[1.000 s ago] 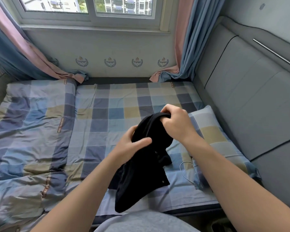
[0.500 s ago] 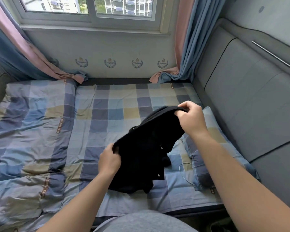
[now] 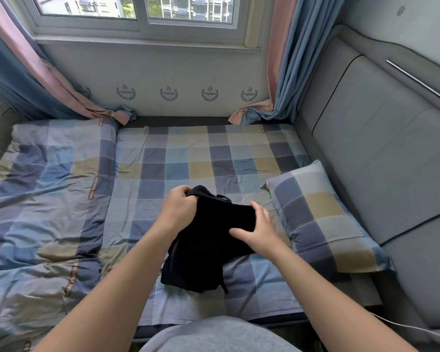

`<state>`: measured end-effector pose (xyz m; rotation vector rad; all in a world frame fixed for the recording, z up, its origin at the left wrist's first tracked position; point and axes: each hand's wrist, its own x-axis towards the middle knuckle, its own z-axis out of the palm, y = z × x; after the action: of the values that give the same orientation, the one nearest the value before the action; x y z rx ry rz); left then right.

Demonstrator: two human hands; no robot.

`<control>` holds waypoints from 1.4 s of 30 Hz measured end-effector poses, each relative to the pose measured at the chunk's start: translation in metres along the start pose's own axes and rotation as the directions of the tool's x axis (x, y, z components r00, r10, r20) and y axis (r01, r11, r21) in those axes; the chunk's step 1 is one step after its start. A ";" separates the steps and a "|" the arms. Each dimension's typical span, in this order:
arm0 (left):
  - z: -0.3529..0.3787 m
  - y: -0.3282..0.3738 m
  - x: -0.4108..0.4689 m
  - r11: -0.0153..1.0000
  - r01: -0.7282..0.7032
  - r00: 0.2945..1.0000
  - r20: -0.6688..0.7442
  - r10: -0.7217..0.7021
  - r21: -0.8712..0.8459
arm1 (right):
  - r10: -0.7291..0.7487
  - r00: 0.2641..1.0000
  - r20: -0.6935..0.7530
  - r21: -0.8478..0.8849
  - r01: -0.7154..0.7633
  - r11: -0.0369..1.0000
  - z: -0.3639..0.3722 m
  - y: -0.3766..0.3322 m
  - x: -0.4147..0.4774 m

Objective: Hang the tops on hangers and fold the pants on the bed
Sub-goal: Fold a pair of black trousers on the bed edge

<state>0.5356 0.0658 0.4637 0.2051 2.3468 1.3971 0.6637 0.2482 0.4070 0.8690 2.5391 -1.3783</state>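
A black garment (image 3: pixel 208 247) hangs bunched over the near middle of the checked bed (image 3: pixel 188 158), its lower end lying on the sheet. My left hand (image 3: pixel 178 209) grips its upper left edge with curled fingers. My right hand (image 3: pixel 259 229) lies against the garment's right side with the fingers fairly straight and the thumb stretched across the cloth. Whether the garment is a top or pants cannot be told. No hanger is in view.
A checked pillow (image 3: pixel 320 219) lies at the right by the grey padded headboard (image 3: pixel 381 158). A rumpled duvet (image 3: pixel 41 199) covers the bed's left half. Curtains (image 3: pixel 282 72) hang at both sides of the window, and a thin white cable (image 3: pixel 404 325) runs at the lower right.
My left hand rose from the garment's lower edge to its top left. My right hand let go of the top edge and came down onto the right side. The garment sank toward the bed.
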 end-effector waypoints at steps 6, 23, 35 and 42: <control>0.001 0.024 -0.017 0.987 -0.149 0.981 0.136 0.139 0.063 | -0.239 0.956 -0.170 -0.158 0.213 0.964 0.022 -0.032 0.006; -0.056 -0.093 0.012 0.694 0.053 0.978 -0.179 0.111 0.718 | -0.120 0.952 -0.281 -0.605 -0.079 0.792 -0.026 0.033 0.040; -0.088 -0.172 -0.001 0.793 0.417 0.882 -0.408 -0.235 0.445 | 0.098 0.913 -0.396 -0.427 -0.277 0.861 -0.070 0.077 0.038; -0.090 -0.169 0.002 0.636 0.716 0.659 -0.020 -0.752 -0.287 | 0.524 0.831 -0.187 0.249 -0.476 0.843 -0.073 0.080 0.047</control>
<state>0.5101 -0.0892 0.3544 -0.8751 1.9218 1.2569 0.6798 0.3607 0.3734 1.7005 2.0993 -1.4122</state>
